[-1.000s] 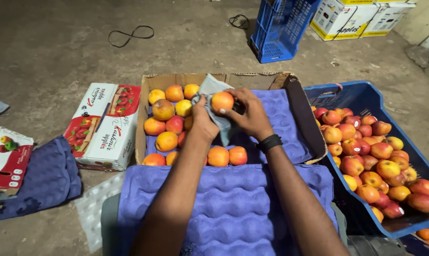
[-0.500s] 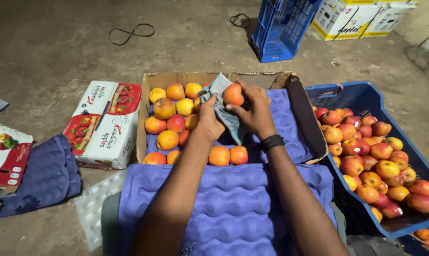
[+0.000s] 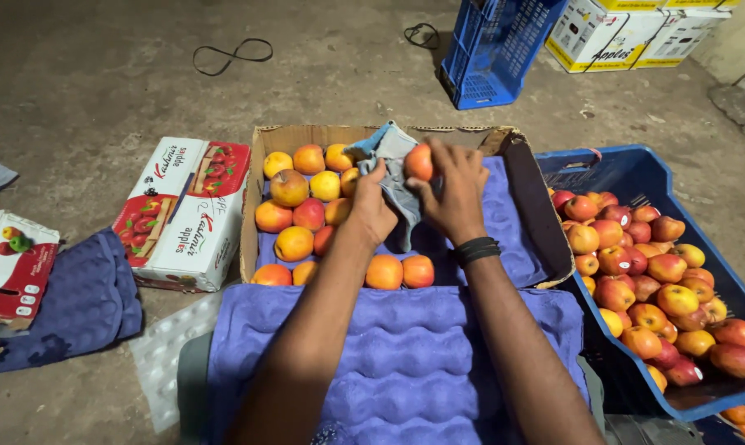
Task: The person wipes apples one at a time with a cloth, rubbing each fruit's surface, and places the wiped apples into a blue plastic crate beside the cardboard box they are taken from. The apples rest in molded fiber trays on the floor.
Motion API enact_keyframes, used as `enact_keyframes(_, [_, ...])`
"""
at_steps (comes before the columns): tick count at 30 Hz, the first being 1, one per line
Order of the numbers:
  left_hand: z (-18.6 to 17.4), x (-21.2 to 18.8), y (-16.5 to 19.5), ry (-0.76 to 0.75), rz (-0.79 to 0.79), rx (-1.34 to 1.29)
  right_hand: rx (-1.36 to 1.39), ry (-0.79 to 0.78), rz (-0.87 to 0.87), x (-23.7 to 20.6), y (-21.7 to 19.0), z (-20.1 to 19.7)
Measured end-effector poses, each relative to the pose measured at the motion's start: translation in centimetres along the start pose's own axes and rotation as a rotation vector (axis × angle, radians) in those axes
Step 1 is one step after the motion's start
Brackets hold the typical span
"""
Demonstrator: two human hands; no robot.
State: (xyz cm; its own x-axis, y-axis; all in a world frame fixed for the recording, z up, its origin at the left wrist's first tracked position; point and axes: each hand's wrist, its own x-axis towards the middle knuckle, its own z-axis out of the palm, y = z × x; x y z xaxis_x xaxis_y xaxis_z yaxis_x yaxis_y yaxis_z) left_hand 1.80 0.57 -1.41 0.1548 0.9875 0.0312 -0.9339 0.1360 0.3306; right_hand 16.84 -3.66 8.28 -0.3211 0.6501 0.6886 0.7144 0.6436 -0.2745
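My right hand grips an orange-red apple over the open cardboard box. My left hand holds a grey-blue cloth bunched against that apple. Both hands hover above the purple moulded tray lining inside the box. Several yellow and red apples fill the box's left half. A black band sits on my right wrist.
A blue crate full of apples stands at the right. A purple moulded tray lies under my forearms. Flat printed cartons and a dark blue cloth lie on the concrete at left. An empty blue crate stands behind.
Both hands have lifted the apple and cloth slightly farther into the box, and the apple has turned in my right hand's fingers.
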Motion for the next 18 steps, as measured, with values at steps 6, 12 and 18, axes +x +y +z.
enact_keyframes(6, [0.6,-1.1,0.7,0.013,0.000,0.001,0.625,-0.083,0.111,0.0,0.5,0.7])
enact_keyframes(12, [0.7,-0.9,0.6,0.022,0.134,-0.027,0.428,-0.051,-0.085,0.2,-0.2,0.1])
enact_keyframes(18, [1.0,-1.1,0.7,0.024,0.016,-0.030,0.733,-0.065,0.188,0.7,-0.9,-0.5])
